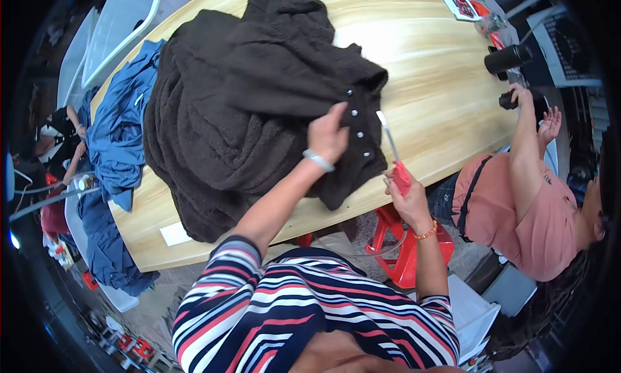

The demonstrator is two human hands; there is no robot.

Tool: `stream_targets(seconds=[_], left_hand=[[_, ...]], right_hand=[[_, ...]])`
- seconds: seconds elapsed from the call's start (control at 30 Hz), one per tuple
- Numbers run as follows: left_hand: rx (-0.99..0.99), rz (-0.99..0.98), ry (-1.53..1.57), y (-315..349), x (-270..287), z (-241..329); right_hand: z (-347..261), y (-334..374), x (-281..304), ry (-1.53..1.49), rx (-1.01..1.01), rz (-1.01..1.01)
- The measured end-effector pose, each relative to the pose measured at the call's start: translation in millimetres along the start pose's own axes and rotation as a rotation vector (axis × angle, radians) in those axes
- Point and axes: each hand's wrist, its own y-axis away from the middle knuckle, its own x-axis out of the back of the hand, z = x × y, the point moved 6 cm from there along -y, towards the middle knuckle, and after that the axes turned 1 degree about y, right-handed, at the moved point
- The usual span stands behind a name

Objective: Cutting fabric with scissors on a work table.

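A dark brown fleecy garment (220,101) lies bunched across the table, its button edge (358,124) turned toward the right. Several small shiny buttons run down that edge. My left hand (328,137) rests on the cloth beside the buttons, a finger stretched out toward them and nothing seen in its grasp. Closed round the red handle of a slim metal tool (392,146) is my right hand (409,198), just off the garment's right edge. The tool's pale tip points away from me, over the table; whether it has one blade or two is unclear.
Blue cloth (119,133) drapes over the table's left end. A white paper (173,234) lies at the near-left edge of the wooden table (440,88). A co-worker in pink (498,205) sits close on the right, near a black cylinder (508,59). A red stool (411,263) stands below.
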Motion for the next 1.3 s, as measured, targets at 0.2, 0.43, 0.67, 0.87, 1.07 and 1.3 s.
stream_targets(seconds=[0.2,0.43,0.67,0.87,1.07,1.3], left_hand=[[-0.316,-0.713,-0.073,31,-145,72],[-0.479,-0.486,0.103,109,-27,44],[-0.010,0.132,-0.726,55,133,-2],[-0.198,-0.437,-0.366,111,119,-18],[0.080,-0.678,-0.331,177,153,-22],[-0.192,-0.537,-0.720,161,162,-31]], right_hand=[[-31,4,39,0.069,0.031,0.022],[-33,-37,-12,0.413,0.097,-0.239],[56,-156,-16,0.395,-0.157,-0.272],[32,-172,50,0.677,-0.038,0.196],[8,-97,-14,0.474,-0.028,-0.131],[-9,2,-68,0.424,0.023,-0.288]])
